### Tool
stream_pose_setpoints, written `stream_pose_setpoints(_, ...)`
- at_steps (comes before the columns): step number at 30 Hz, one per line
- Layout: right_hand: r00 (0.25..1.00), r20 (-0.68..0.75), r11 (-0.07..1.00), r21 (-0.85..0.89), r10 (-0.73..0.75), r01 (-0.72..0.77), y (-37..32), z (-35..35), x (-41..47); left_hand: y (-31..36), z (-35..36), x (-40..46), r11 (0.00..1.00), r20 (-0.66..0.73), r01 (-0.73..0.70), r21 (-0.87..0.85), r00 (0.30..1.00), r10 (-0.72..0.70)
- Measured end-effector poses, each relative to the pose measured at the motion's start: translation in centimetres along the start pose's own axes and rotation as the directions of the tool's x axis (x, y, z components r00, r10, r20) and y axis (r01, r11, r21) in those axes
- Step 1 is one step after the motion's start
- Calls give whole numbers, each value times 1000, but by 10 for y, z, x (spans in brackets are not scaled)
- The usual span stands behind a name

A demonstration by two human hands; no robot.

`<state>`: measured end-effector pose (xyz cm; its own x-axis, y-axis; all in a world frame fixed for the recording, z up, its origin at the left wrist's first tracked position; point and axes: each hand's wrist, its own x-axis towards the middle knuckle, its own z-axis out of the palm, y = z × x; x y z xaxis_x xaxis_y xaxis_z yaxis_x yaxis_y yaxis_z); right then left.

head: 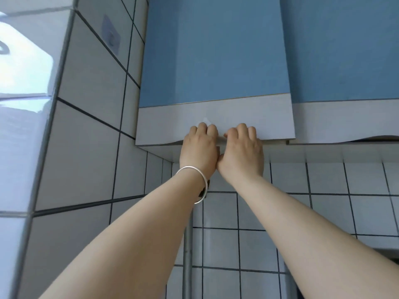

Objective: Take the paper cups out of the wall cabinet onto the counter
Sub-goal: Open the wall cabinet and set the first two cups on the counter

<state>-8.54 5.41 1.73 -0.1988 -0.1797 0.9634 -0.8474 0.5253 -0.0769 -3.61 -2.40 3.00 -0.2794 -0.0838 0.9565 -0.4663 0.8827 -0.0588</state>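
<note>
The wall cabinet's left door (213, 61) is blue with a grey-white band along its bottom. It looks slightly ajar at the lower edge. My left hand (199, 148), with a silver bangle on the wrist, grips that bottom edge with its fingers curled over the front. My right hand (243, 151) grips the same edge just beside it, the two hands touching. No paper cups are visible; the cabinet's inside is hidden behind the door.
A second blue door (345, 50) hangs to the right. White tiled wall (323, 201) lies below the cabinet and on the left side (92, 83). A grey vertical pipe (187, 255) runs down between my forearms.
</note>
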Motion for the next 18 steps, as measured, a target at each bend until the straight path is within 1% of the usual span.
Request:
stream_pose_setpoints(3, 996, -86, 1000, -3, -12, 12, -14, -10, -8, -1, -22, -8, 995, -8, 26, -101, 1000, -27)
stream_pose_setpoints(6, 964, -257, 997, 21, -72, 80, -29, -22, -18, -2, -44, -17, 981, -43, 75, -181, 995, -84)
stream_pose_setpoints(9, 921, -355, 965, 136, -162, 223, -36, -34, -28, -3, -62, -26, 962, -71, 122, -243, 987, -143)
stream_pose_setpoints(12, 864, -418, 845, 319, -280, 428, -36, -37, -46, -6, -78, -31, 945, -87, 174, -275, 975, -205)
stream_pose_setpoints(13, 859, -404, 805, 367, -313, 466, -35, -35, -52, -6, -82, -33, 947, -97, 176, -270, 973, -208)
stream_pose_setpoints(14, 877, -360, 779, 428, -317, 458, -34, -34, -58, -7, -86, -34, 949, -107, 178, -261, 971, -212)
stream_pose_setpoints(15, 911, -297, 763, 504, -287, 405, -34, -32, -61, -9, -88, -36, 947, -119, 192, -259, 966, -229)
stream_pose_setpoints(17, 976, -139, 721, 658, -168, 218, -36, -35, -60, -13, -93, -35, 933, -160, 240, -270, 944, -289)
stream_pose_setpoints(18, 992, -43, 691, 714, -115, 111, -38, -37, -56, -15, -95, -35, 932, -187, 251, -263, 934, -304)
